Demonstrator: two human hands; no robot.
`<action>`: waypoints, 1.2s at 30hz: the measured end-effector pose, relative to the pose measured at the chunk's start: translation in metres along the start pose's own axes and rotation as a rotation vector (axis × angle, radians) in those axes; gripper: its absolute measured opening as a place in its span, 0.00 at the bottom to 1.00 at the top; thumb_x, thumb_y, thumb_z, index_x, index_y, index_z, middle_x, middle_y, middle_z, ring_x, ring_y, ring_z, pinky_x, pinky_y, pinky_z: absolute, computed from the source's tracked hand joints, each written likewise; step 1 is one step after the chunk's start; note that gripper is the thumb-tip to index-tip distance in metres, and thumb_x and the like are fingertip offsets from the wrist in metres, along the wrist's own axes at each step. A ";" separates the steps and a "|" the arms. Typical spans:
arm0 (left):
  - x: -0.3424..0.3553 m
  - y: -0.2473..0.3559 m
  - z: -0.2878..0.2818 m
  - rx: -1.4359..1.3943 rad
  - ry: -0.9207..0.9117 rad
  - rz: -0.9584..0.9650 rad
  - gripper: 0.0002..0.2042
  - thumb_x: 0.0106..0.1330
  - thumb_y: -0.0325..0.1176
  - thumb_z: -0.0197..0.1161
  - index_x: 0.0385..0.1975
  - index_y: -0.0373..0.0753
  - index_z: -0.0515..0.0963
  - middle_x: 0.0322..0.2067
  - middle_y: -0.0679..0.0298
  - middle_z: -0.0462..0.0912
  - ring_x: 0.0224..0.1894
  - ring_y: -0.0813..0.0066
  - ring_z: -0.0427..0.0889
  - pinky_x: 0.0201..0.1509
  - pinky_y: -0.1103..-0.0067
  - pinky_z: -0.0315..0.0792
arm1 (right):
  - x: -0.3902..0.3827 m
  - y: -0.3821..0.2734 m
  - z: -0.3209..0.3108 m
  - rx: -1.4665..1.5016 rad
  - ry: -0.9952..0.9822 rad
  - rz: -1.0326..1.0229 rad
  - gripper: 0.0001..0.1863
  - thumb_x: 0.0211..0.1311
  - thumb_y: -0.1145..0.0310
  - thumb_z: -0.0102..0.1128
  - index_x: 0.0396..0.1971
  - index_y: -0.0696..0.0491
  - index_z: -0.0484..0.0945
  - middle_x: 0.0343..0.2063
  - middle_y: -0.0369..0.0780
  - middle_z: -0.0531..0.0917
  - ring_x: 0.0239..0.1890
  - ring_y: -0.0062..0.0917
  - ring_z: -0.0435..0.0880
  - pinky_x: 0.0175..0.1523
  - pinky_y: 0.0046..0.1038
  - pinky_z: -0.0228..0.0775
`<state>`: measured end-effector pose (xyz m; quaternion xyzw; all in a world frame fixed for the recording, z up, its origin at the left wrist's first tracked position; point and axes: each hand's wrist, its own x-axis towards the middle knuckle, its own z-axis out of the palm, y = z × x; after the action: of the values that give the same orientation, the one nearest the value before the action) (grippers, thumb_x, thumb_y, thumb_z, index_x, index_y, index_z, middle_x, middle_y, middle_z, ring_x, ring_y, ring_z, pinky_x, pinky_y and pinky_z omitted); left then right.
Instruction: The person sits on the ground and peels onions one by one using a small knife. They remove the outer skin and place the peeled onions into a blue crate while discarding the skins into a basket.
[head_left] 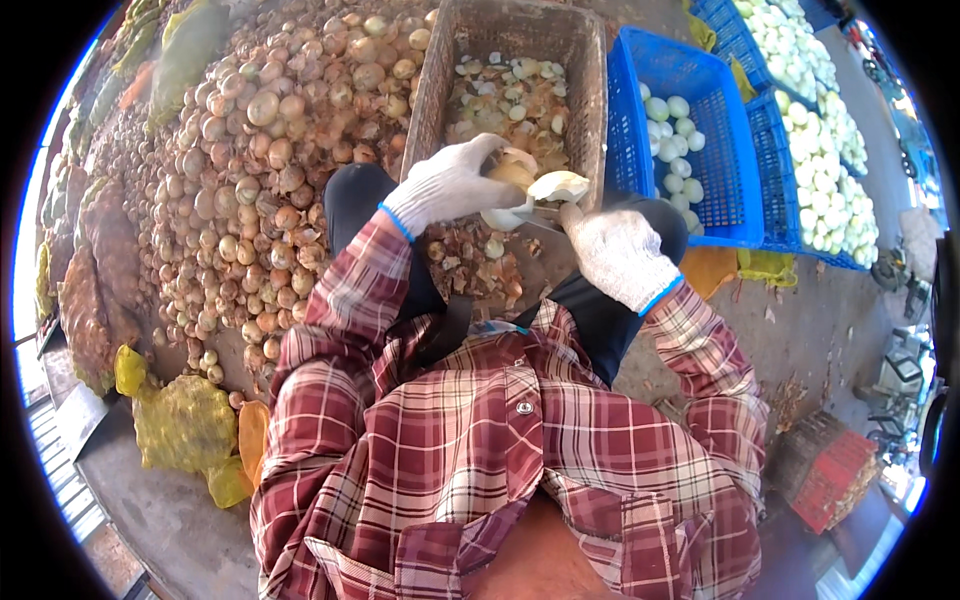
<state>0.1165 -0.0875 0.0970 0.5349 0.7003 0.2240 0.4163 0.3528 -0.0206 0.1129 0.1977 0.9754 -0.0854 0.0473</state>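
Onion (512, 172) is in the left hand (445, 185), above the near end of the brown crate (427, 105), between the knees. Handling, judged by eye: light, firm and stiff in the body, skin papery and likely to slide or tear off; bare flesh probably wet and slick, bruises or nicks if squeezed hard. Best hold: round the widest part, palm and fingers wrapped, root and neck ends left free; don't grip by loose skin. Looks: tan-orange outside, rounded, mostly covered by the glove; a pale cream-yellow piece (560, 185) sticks out to its right, curved like a flap, cannot tell if peel or cut flesh, nor if attached. Something white and round shows just under the left hand, maybe bare onion, partly hidden. Left hand: fingers curled round the onion, gripping it. Right hand (618, 250): gloved, fingers folded in, thumb side right by the pale piece; slightly blurred, cannot tell what it pinches, if anything. For comparison, unpeeled onions (265, 180) on the left are brown, dry-skinned, dull; peeled onions (675, 145) in the blue crate (742, 190) on the right are white-green, smooth, shinier, so likely slipperier.
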 end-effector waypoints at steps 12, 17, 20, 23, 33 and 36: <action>0.032 -0.024 0.012 -0.703 -0.055 -0.189 0.19 0.63 0.36 0.62 0.48 0.30 0.76 0.34 0.59 0.83 0.31 0.75 0.84 0.33 0.78 0.80 | 0.000 0.007 -0.011 -0.098 -0.057 -0.014 0.05 0.57 0.70 0.52 0.32 0.54 0.70 0.16 0.44 0.79 0.22 0.39 0.83 0.27 0.38 0.74; 0.040 -0.045 0.027 -1.098 0.033 -0.135 0.22 0.63 0.36 0.62 0.54 0.30 0.74 0.41 0.57 0.83 0.39 0.71 0.83 0.41 0.78 0.79 | -0.008 0.019 0.005 -0.041 0.085 0.153 0.07 0.61 0.69 0.50 0.36 0.55 0.71 0.21 0.45 0.82 0.25 0.42 0.83 0.30 0.41 0.75; 0.044 -0.048 0.032 -1.261 0.031 -0.070 0.23 0.63 0.34 0.63 0.55 0.29 0.73 0.42 0.57 0.83 0.42 0.70 0.83 0.40 0.78 0.79 | -0.017 0.036 0.019 0.153 0.350 0.395 0.14 0.63 0.61 0.52 0.43 0.52 0.72 0.23 0.48 0.82 0.27 0.44 0.83 0.33 0.44 0.75; 0.045 -0.041 0.030 -1.198 0.185 -0.106 0.23 0.61 0.33 0.66 0.54 0.30 0.72 0.43 0.57 0.82 0.42 0.71 0.84 0.36 0.78 0.81 | -0.030 0.050 0.032 0.714 0.476 0.559 0.13 0.64 0.60 0.55 0.43 0.50 0.76 0.29 0.48 0.84 0.34 0.45 0.84 0.40 0.38 0.77; -0.023 -0.057 -0.064 -0.121 0.744 -0.050 0.35 0.52 0.49 0.70 0.58 0.38 0.70 0.53 0.51 0.79 0.56 0.58 0.77 0.60 0.70 0.70 | -0.101 0.195 0.068 0.101 0.308 0.873 0.12 0.60 0.65 0.49 0.33 0.56 0.78 0.24 0.46 0.81 0.22 0.35 0.81 0.29 0.39 0.72; -0.096 -0.140 -0.097 -0.322 1.062 -0.260 0.29 0.56 0.46 0.69 0.54 0.34 0.74 0.50 0.55 0.81 0.53 0.68 0.79 0.57 0.75 0.71 | -0.041 0.110 -0.020 0.601 0.506 1.171 0.11 0.61 0.68 0.46 0.35 0.57 0.76 0.20 0.42 0.77 0.15 0.26 0.74 0.20 0.26 0.66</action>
<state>-0.0343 -0.2101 0.0771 0.1880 0.8306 0.5131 0.1077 0.4326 0.0675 0.1214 0.7083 0.6239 -0.2630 -0.1996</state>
